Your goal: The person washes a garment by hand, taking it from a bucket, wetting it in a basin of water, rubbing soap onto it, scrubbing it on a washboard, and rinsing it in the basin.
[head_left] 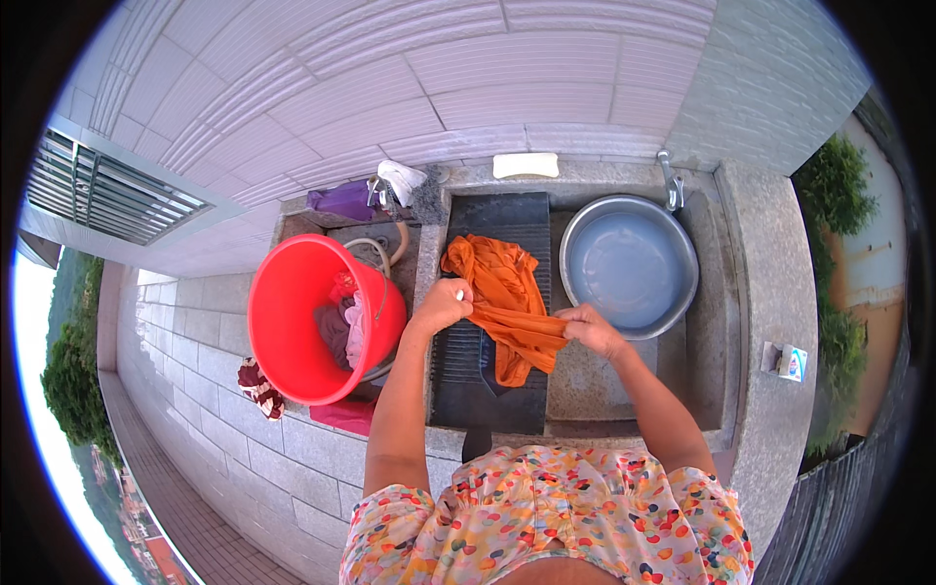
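Note:
An orange garment (504, 270) lies crumpled on a dark ribbed washboard slab (453, 398) in the stone sink. My left hand (446, 303) grips the cloth at its left side, and a small white bit shows between the fingers; what it is I cannot tell. At the other end of a stretched band of the fabric, my right hand (591, 329) pinches the edge. Just beyond that hand stands a round metal basin (695, 285) holding cloudy bluish water. Part of a dark blue object (488, 358) shows under the garment.
To the left, a red bucket (285, 314) tilts with several clothes inside. Taps (673, 186) (377, 191) rise at the back. A whitish block (525, 165) sits on the rear ledge. A small box (792, 363) stands on the right stone ledge (775, 278).

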`<state>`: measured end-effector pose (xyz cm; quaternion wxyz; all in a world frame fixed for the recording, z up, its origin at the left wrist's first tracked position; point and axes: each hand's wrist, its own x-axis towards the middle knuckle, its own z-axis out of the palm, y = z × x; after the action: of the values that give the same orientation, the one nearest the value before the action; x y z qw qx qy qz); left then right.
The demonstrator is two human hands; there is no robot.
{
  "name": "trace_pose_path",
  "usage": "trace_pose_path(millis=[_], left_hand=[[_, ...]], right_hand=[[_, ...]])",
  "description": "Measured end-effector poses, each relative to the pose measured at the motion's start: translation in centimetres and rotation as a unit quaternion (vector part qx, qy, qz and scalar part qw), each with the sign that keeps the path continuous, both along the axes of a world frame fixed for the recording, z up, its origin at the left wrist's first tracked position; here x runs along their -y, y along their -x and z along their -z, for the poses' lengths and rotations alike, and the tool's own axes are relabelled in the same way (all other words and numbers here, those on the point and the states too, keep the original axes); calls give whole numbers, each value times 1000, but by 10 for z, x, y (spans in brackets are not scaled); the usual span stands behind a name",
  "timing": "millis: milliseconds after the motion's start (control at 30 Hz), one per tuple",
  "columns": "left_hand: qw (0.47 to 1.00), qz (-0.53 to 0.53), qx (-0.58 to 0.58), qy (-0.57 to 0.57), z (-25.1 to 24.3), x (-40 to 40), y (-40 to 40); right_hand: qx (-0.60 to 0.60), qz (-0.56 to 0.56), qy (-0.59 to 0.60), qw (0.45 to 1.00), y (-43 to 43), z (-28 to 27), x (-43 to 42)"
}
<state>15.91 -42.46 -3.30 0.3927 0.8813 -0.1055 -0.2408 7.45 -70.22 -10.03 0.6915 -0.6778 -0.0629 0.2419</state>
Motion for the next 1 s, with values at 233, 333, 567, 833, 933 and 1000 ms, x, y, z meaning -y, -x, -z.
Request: trace_pose_path(millis=[233, 333, 567, 833, 933, 1000], left_hand=[[996, -74, -20, -52, 35, 5, -14], [968, -174, 168, -63, 27, 40, -5], [926, 140, 315, -152, 116, 75, 80], [920, 46, 307, -240, 108, 62, 8], [943, -25, 280, -180, 127, 56, 18], [950, -79, 296, -55, 117, 66, 33]], right_hand=[[-344, 206, -339, 851, 35, 3, -57], [-336, 203, -301, 869, 36, 39, -58], [-328, 237, -108, 908, 50, 69, -67], [-320, 249, -132, 904, 48, 59, -68], [-331, 217, -78, 915, 51, 50, -62], [-328, 240, -90, 909, 52, 42, -64]])
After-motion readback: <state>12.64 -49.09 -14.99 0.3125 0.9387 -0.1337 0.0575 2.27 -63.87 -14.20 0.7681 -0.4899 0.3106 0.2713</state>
